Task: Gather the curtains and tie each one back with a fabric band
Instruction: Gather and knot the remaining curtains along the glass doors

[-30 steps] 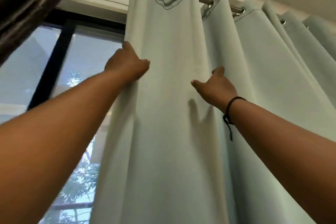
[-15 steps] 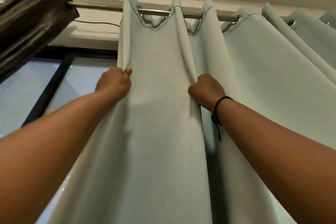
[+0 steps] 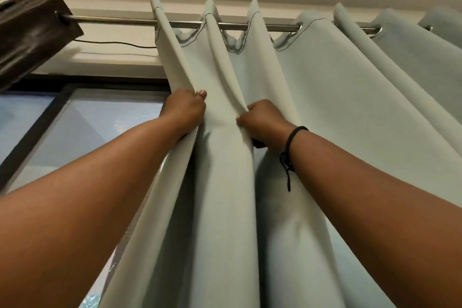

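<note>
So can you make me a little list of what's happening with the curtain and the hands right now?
curtain: pale green fabric curtain, hanging in folds from its rings
rod: shiny metal rod near the ceiling
left hand: left hand grips the curtain's outer edge
right hand: right hand grips a fold further in
wrist: black cord bracelet on the right wrist
other curtain: dark brown curtain bunched at the rod's left end
window: dark-framed window behind
fabric band: none in view
</note>
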